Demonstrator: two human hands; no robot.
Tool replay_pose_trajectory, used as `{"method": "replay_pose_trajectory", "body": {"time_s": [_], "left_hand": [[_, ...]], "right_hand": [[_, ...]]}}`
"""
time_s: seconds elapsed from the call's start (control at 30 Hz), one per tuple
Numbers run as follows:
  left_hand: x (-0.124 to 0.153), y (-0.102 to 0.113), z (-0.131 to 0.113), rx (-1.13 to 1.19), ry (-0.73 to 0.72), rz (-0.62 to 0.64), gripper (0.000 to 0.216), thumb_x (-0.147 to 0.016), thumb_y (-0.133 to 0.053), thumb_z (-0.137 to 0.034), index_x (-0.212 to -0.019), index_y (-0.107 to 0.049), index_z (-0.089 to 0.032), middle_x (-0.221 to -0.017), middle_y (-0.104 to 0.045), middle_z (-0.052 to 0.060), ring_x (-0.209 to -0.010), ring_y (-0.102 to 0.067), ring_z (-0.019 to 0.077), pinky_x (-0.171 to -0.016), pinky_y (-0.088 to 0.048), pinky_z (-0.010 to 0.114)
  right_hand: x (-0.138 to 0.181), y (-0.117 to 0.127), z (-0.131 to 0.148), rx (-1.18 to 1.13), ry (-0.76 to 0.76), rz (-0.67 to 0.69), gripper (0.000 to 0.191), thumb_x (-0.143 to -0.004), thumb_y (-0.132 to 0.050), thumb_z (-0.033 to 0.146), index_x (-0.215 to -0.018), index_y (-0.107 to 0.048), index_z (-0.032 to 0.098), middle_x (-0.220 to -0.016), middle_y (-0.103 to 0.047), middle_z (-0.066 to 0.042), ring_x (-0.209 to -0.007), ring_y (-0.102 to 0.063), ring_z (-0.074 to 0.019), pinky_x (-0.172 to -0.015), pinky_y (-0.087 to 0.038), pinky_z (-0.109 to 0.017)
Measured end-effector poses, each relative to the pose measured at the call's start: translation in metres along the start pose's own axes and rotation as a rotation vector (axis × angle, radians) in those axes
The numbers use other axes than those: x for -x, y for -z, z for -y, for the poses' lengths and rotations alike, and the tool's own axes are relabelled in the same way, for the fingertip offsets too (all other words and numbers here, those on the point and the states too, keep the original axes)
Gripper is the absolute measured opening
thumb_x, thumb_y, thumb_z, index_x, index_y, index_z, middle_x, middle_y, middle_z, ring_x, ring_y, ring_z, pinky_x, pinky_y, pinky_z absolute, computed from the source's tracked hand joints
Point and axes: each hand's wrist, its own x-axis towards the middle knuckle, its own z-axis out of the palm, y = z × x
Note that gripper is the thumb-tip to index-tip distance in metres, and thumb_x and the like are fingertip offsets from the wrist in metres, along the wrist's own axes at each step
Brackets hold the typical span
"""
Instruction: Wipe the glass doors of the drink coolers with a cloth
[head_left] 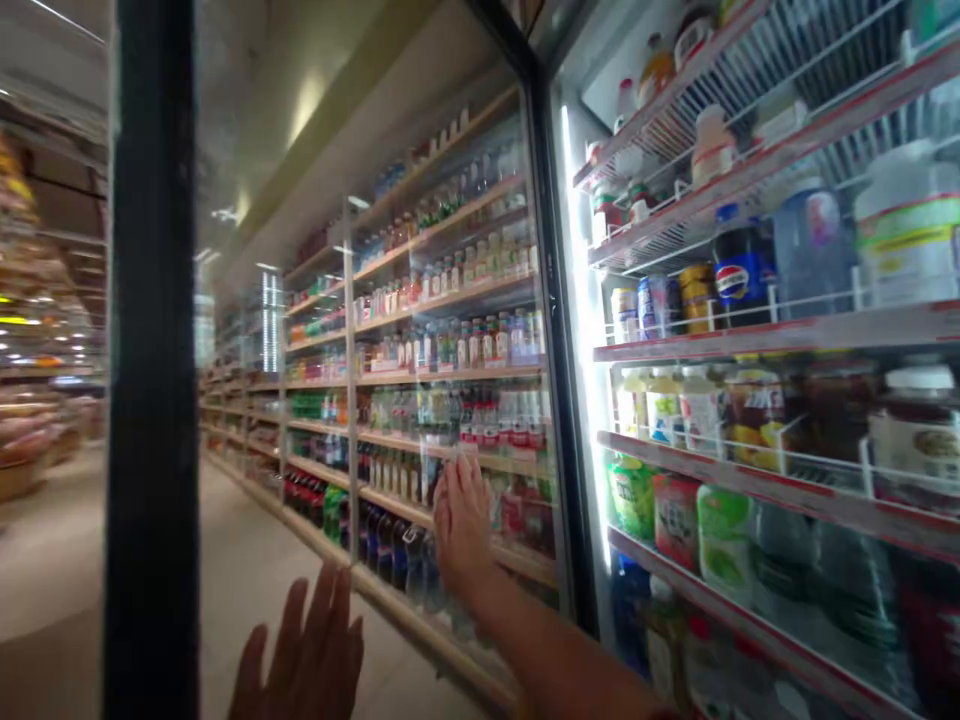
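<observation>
A drinks fridge stands open, and its glass door (390, 200) with a black frame (150, 400) swings out to the left. My right hand (461, 520) lies flat against the glass, fingers stretched upward, with the forearm coming in from the lower right. My left hand (300, 655) is raised lower down near the door's bottom edge, fingers spread and holding nothing. Whether it touches the glass I cannot tell. Inside the fridge, wire shelves (750, 340) carry bottles and cans, among them a dark cola bottle (739, 270) and green bottles (724, 545).
Through the glass, long wooden store shelves (450, 375) full of bottled drinks run down the aisle. The pale aisle floor (247, 570) stretches away to the left. More blurred shop displays (37, 400) show at the far left.
</observation>
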Motion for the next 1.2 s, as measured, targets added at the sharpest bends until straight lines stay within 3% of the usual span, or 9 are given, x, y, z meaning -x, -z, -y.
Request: {"method": "replay_pose_trajectory", "body": {"time_s": [0.2, 0.4, 0.53, 0.63, 0.7, 0.8, 0.93, 1.1, 1.2], "left_hand": [[0.006, -0.008, 0.013, 0.078, -0.003, -0.016, 0.084, -0.098, -0.047, -0.019, -0.174, -0.015, -0.029, -0.169, -0.041, 0.009, -0.163, -0.023, 0.0256, -0.138, -0.005, 0.051], [-0.004, -0.012, 0.008, 0.039, 0.038, -0.169, 0.071, -0.106, -0.046, -0.025, -0.174, -0.023, -0.022, -0.163, -0.052, 0.012, -0.164, -0.023, 0.0193, -0.138, -0.006, 0.042], [-0.045, -0.004, 0.008, -0.08, 0.05, -0.237, 0.072, -0.106, -0.056, -0.028, -0.173, -0.03, -0.02, -0.164, -0.049, 0.012, -0.166, -0.014, 0.0184, -0.138, -0.004, 0.039], [-0.08, 0.001, 0.012, -0.101, 0.107, -0.266, 0.074, -0.107, -0.055, -0.024, -0.174, -0.024, -0.02, -0.168, -0.043, 0.012, -0.165, -0.013, 0.0231, -0.138, -0.001, 0.047], [-0.094, 0.002, 0.015, -0.084, 0.162, -0.272, 0.075, -0.107, -0.051, -0.02, -0.175, -0.019, -0.021, -0.169, -0.04, 0.013, -0.165, -0.015, 0.0257, -0.138, -0.001, 0.053], [-0.097, -0.002, 0.018, -0.063, 0.162, -0.278, 0.076, -0.105, -0.05, -0.017, -0.175, -0.019, -0.021, -0.168, -0.042, 0.014, -0.164, -0.02, 0.0273, -0.137, -0.002, 0.056], [-0.09, -0.01, 0.021, -0.023, 0.178, -0.309, 0.079, -0.103, -0.052, -0.02, -0.175, -0.02, -0.024, -0.165, -0.047, 0.012, -0.163, -0.025, 0.0276, -0.138, -0.002, 0.055], [-0.092, -0.013, 0.029, -0.022, 0.162, -0.306, 0.072, -0.108, -0.046, -0.02, -0.175, -0.019, -0.022, -0.166, -0.047, 0.011, -0.165, -0.016, 0.0241, -0.138, 0.0, 0.054], [-0.093, -0.014, 0.035, -0.04, 0.163, -0.297, 0.072, -0.109, -0.047, -0.019, -0.175, -0.018, -0.022, -0.168, -0.043, 0.012, -0.165, -0.015, 0.0249, -0.138, -0.001, 0.054]], "right_hand": [[-0.015, -0.003, 0.023, 0.025, 0.356, 0.071, 0.054, -0.109, -0.046, 0.031, -0.163, -0.053, 0.035, -0.166, -0.052, -0.003, -0.161, -0.037, -0.0293, -0.129, -0.039, -0.055], [-0.058, -0.017, 0.034, 0.018, 0.072, -0.132, 0.059, -0.115, -0.029, 0.027, -0.174, -0.029, 0.022, -0.174, -0.037, -0.015, -0.167, -0.022, -0.0318, -0.125, -0.039, -0.067], [-0.041, -0.024, 0.046, 0.011, 0.221, -0.101, 0.064, -0.114, -0.033, 0.024, -0.176, -0.019, 0.029, -0.175, -0.035, -0.011, -0.167, -0.017, -0.0331, -0.125, -0.039, -0.069], [-0.02, -0.022, 0.044, 0.013, 0.348, -0.086, 0.07, -0.111, -0.039, 0.022, -0.176, -0.015, 0.034, -0.171, -0.042, -0.011, -0.164, -0.027, -0.0369, -0.12, -0.044, -0.072], [-0.023, -0.019, 0.038, 0.025, 0.389, -0.065, 0.072, -0.11, -0.041, 0.022, -0.176, -0.016, 0.037, -0.169, -0.045, -0.01, -0.162, -0.033, -0.0374, -0.12, -0.045, -0.072], [-0.056, -0.016, 0.032, 0.056, 0.315, -0.079, 0.069, -0.111, -0.039, 0.025, -0.176, -0.016, 0.037, -0.171, -0.042, -0.009, -0.161, -0.035, -0.0372, -0.121, -0.042, -0.074], [-0.096, -0.019, 0.052, 0.043, 0.224, -0.187, 0.069, -0.113, -0.032, 0.024, -0.177, -0.006, 0.034, -0.176, -0.033, -0.009, -0.165, -0.024, -0.0361, -0.122, -0.04, -0.075], [-0.088, -0.024, 0.073, 0.05, 0.422, -0.048, 0.072, -0.112, -0.038, 0.025, -0.176, -0.011, 0.041, -0.174, -0.037, -0.005, -0.164, -0.029, -0.0347, -0.124, -0.04, -0.07], [-0.085, -0.026, 0.061, 0.072, 0.294, -0.09, 0.068, -0.113, -0.037, 0.026, -0.176, -0.015, 0.039, -0.172, -0.041, -0.009, -0.161, -0.037, -0.0367, -0.122, -0.04, -0.072]]}}
